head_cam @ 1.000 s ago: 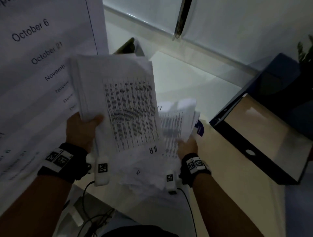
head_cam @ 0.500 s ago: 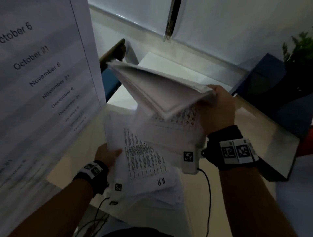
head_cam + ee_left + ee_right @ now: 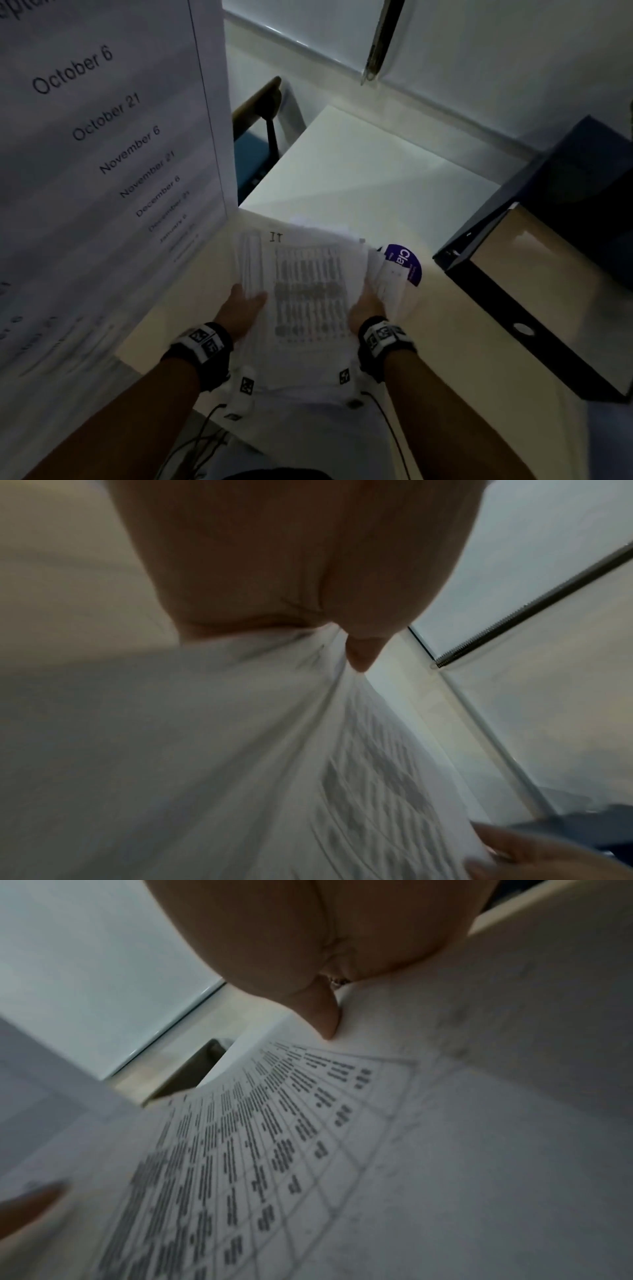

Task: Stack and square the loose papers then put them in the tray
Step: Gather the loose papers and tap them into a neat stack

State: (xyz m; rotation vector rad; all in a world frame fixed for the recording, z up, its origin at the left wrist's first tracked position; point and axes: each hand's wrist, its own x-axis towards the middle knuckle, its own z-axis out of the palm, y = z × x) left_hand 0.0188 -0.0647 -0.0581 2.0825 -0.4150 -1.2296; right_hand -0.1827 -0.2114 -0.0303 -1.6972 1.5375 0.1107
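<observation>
A stack of white papers [image 3: 308,291], with a printed table on the top sheet, is low over the beige desk [image 3: 445,359]. My left hand [image 3: 246,303] grips its left edge, thumb on top. My right hand [image 3: 366,305] grips the right edge the same way. The sheets are uneven, and some stick out at the far right. The left wrist view shows my thumb [image 3: 359,653] pressed on the paper [image 3: 240,750]. In the right wrist view my thumb [image 3: 325,1015] lies on the printed sheet [image 3: 342,1150]. The dark tray [image 3: 486,301] with a beige floor stands on the desk to the right.
A large poster [image 3: 102,137] listing dates stands close on the left. A round purple sticker [image 3: 407,263] lies on the desk beside the stack. Beyond the desk are a white table [image 3: 359,164] and a chair [image 3: 263,113].
The bundle my right hand held up high has come down onto the sheets in my left hand. Both hands now hold one stack by its sides, lower over the desk.
</observation>
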